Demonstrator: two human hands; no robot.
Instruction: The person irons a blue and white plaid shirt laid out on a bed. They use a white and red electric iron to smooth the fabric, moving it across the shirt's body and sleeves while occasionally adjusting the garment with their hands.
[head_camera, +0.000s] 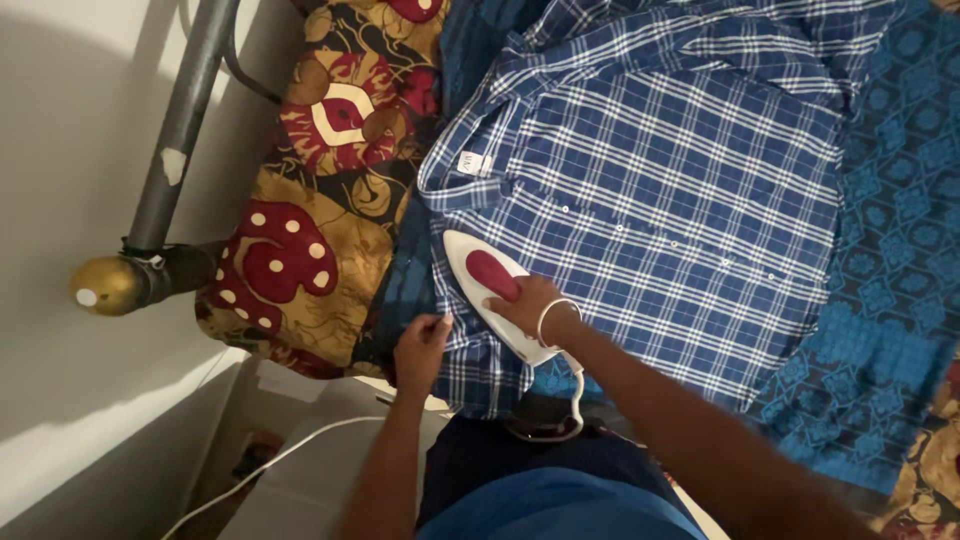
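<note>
2 hands work at the near edge of a blue plaid shirt (660, 200) spread flat over a blue patterned cloth (890, 290). The right hand (525, 305) is wrapped closed around the red handle of a white iron (490, 290), a thin bangle (553, 318) at the wrist. The iron sits soleplate down on the shirt's near left part, just below the collar (470, 180). Its long axis runs on a diagonal: the pointed nose aims far and left, toward the collar, and the heel lies near and right, where a white cord (578, 385) loops off toward the person's body.

The left hand (420, 345) rests just left of the iron, fingers curled and pinching the shirt's near left edge, close to the iron but not touching it. It has cloth between the fingertips, nothing else. So the iron lies right of the left hand and directly under the right one, which is the nearer hand.

The shirt's row of 5 or so white buttons (672, 243) slants away to the right. A red and brown floral cloth (310, 190) lies left of the shirt, beside a grey metal bed rail (175, 130) with a brass knob (105, 285). Another white cable (270, 460) crosses the floor at the near left.
</note>
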